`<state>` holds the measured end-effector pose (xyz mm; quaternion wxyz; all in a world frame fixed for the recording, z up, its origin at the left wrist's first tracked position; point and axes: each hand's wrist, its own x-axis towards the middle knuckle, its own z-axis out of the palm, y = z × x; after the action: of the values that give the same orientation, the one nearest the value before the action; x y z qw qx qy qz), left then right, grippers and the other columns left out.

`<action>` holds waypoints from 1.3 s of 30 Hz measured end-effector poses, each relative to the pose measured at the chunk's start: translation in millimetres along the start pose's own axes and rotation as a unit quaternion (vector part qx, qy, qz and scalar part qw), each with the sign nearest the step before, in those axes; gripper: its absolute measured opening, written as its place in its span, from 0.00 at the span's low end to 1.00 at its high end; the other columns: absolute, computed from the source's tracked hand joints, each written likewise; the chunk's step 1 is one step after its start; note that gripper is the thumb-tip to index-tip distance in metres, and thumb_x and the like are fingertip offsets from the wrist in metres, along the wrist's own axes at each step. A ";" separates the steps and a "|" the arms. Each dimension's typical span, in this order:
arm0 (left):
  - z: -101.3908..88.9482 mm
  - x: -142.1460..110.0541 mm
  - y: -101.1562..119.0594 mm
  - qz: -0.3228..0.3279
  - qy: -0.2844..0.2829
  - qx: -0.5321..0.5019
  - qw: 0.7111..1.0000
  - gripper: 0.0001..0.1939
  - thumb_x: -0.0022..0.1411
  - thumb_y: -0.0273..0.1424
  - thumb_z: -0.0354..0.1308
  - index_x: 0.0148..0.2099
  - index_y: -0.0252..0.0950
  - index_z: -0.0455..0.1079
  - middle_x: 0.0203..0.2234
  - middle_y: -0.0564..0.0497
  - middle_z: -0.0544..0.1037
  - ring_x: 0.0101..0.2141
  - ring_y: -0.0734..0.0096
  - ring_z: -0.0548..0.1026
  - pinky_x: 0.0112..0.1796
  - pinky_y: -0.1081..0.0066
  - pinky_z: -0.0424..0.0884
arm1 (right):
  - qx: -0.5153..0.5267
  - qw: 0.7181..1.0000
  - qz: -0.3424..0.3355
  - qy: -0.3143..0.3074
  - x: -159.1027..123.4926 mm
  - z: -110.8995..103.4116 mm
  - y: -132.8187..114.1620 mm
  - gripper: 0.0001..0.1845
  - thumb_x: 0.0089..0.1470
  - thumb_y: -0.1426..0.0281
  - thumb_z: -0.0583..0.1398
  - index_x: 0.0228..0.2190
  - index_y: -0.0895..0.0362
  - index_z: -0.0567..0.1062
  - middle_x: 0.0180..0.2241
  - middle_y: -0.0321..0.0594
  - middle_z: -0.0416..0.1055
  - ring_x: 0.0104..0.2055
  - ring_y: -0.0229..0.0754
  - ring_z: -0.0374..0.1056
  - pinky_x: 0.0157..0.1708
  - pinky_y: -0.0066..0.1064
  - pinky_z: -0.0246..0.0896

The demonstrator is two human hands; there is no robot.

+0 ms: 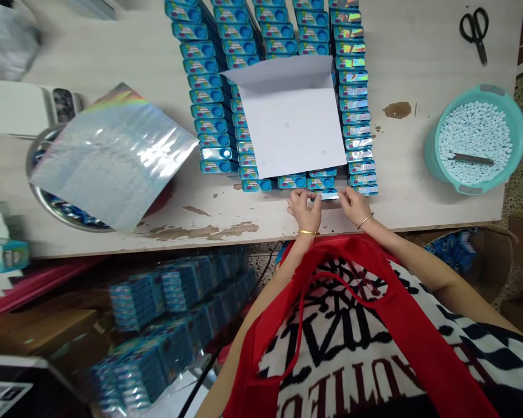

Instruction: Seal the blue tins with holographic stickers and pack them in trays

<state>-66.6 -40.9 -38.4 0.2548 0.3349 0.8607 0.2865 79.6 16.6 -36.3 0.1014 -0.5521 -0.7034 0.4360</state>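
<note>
Near the table's front edge, my left hand (pixel 305 210) and my right hand (pixel 355 206) work at either end of a small shiny sticker strip (pixel 330 195). The strip lies on the end of a small blue box (pixel 318 196), the nearest one in its row. Fingers of both hands are pinched at the strip's ends; the exact contact is too small to see. A white sheet (pixel 294 125) with a curled far edge rests on the rows of blue boxes. In the rightmost row, the boxes (pixel 355 118) carry shiny strips on their ends.
At left, a silvery holographic sheet (pixel 117 157) covers part of a metal bowl (pixel 61 213). On the right stand a teal tub (pixel 431 152) of white pellets and black scissors (pixel 475 35). Stacked blue boxes (pixel 178 290) sit below the table.
</note>
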 end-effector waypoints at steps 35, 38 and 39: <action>-0.2 9.9 12.2 0.208 -0.051 0.083 0.973 0.31 0.62 0.48 0.61 0.60 0.36 0.65 0.63 0.32 0.66 0.66 0.45 0.60 0.65 0.48 0.52 | -0.049 0.997 -0.032 0.049 14.5 -53.6 -0.7 0.21 0.66 0.59 0.53 0.51 0.56 0.77 0.42 0.51 0.79 0.45 0.51 0.75 0.50 0.42 0.69; 17.5 21.4 53.9 0.351 -0.178 0.180 0.902 0.52 0.53 0.56 0.65 0.72 0.35 0.55 0.72 0.32 0.53 0.72 0.39 0.46 0.68 0.43 0.41 | -0.128 0.977 -0.083 0.146 73.7 -105.8 -3.9 0.27 0.68 0.59 0.50 0.60 0.60 0.71 0.58 0.58 0.71 0.62 0.56 0.65 0.62 0.48 0.59; 26.2 25.2 67.0 0.381 -0.203 0.207 0.878 0.58 0.51 0.58 0.65 0.74 0.33 0.51 0.73 0.32 0.49 0.73 0.38 0.42 0.69 0.42 0.38 | -0.154 0.970 -0.086 0.166 99.2 -120.0 -4.9 0.30 0.68 0.58 0.50 0.63 0.61 0.67 0.63 0.59 0.65 0.66 0.57 0.59 0.65 0.51 0.55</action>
<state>-37.6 26.7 -18.6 0.2203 0.7330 0.6353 0.1028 114.4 162.5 5.6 0.1675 -0.5627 -0.7806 0.2143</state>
